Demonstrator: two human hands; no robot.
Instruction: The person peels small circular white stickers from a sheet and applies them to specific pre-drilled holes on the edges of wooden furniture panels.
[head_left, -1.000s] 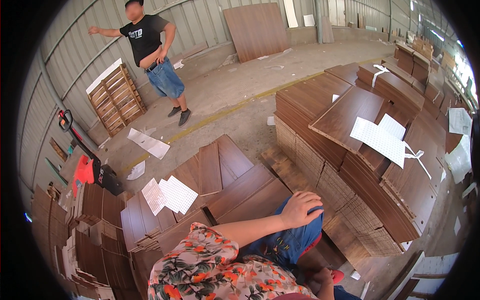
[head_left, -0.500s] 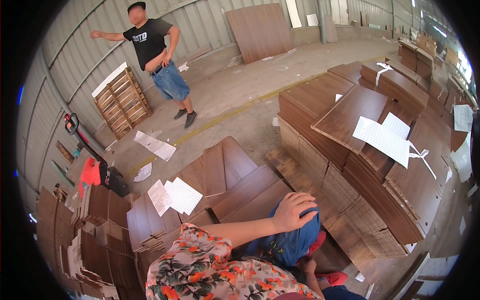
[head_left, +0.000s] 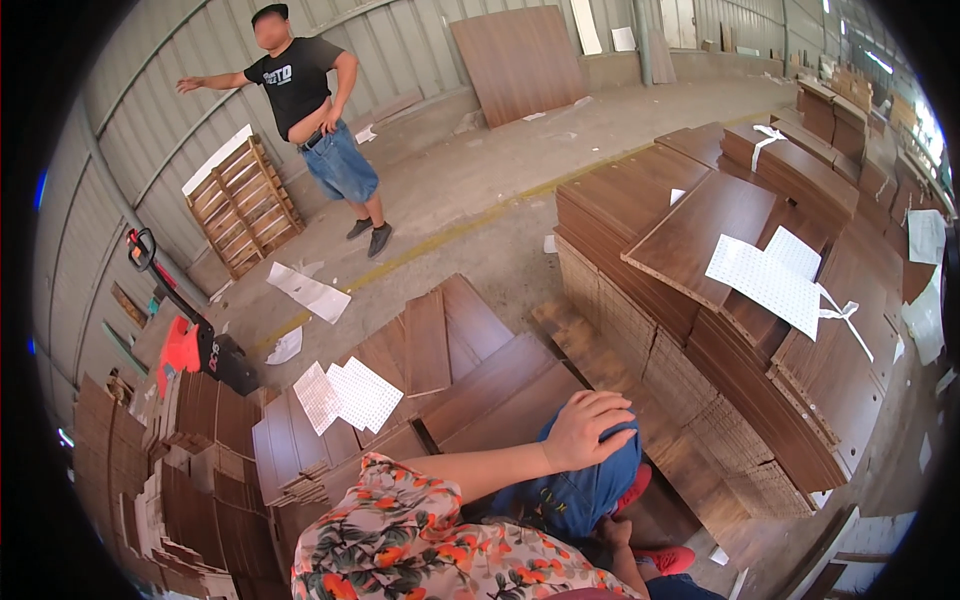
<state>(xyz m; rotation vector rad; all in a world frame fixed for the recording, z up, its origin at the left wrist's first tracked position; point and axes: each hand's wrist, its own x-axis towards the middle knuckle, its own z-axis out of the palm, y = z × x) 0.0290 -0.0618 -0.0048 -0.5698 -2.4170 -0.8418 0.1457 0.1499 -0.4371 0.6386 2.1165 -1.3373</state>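
My left hand rests palm down on my blue denim knee, fingers stretched over it and slightly apart, with nothing held. Lower down, between my legs, my right hand hangs close to the denim. Its fingers are small in view and partly hidden, so I cannot make out whether they hold anything. Stacked brown wood-grain panels lie just beyond my left forearm. On that stack sit white sheets with printed dots.
A tall stack of brown panels stands on the right, topped by white dotted sheets and a white strap. Farther off, a person stands near a wooden pallet. A red pallet jack is at the left.
The standing person's outstretched arm has lowered slightly. My hands stay where they were.
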